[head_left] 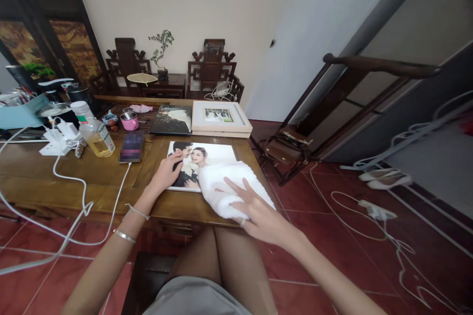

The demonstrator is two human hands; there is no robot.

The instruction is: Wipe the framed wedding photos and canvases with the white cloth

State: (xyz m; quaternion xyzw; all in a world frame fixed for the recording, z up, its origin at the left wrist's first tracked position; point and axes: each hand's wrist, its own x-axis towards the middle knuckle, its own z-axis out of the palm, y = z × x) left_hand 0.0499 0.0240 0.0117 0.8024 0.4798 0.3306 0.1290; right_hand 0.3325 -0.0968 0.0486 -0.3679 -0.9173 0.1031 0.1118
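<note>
A photo panel (190, 177) with a couple's portrait lies flat near the front edge of the wooden table. My left hand (168, 171) rests on its left side, fingers stretched out over the picture and holding nothing. A folded white towel (225, 174) covers the panel's right part and reaches over toward the table's right edge. My right hand (254, 211) presses on the towel from above; two fingers are spread across it, the others bend at its near edge. What lies under the towel is hidden.
Behind the panel are a framed picture (240, 120) and a dark photo panel (168, 125). To the left stand a pink cup (129, 120), a bottle (98, 135) and a charging phone (131, 146). White cables hang off the table (22, 170). A wooden chair (332, 88) is at the right.
</note>
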